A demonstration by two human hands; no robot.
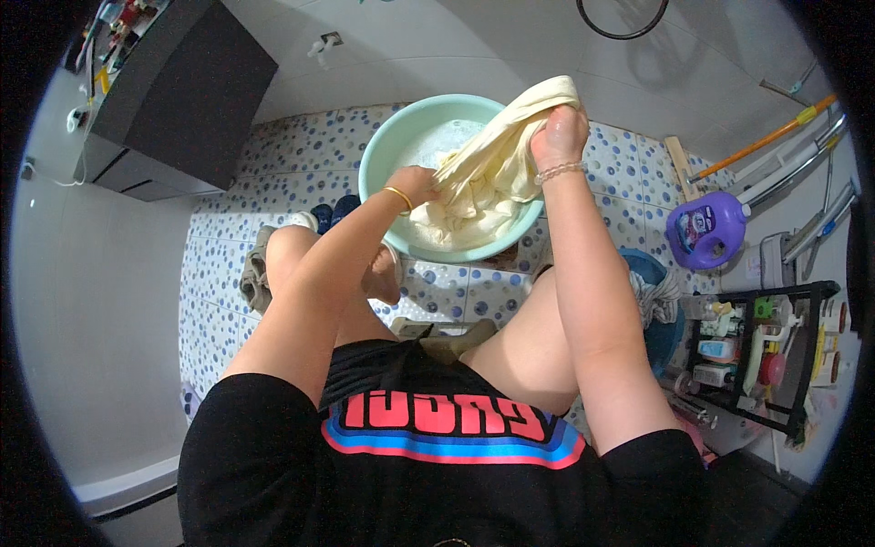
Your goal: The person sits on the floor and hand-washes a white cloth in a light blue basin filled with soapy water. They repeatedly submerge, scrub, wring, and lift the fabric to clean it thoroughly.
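A pale yellow cloth (485,184) lies bunched in a mint-green plastic basin (372,161) that holds sudsy water. My right hand (562,133), with a beaded bracelet at the wrist, grips a raised fold of it above the basin's right rim. From there the cloth stretches down to my left hand (415,186), which holds it low over the basin's left part; a gold-coloured bangle is on that wrist. The fingertips of the left hand are partly hidden by the cloth.
A purple detergent jug (707,230) stands at the right, near a blue tub (666,342) with striped cloth. Beyond is a black rack (813,355) of bottles, with an orange pole (759,140) above. A dark cabinet (178,89) is at upper left; dark blue slippers (335,210) lie behind my left knee.
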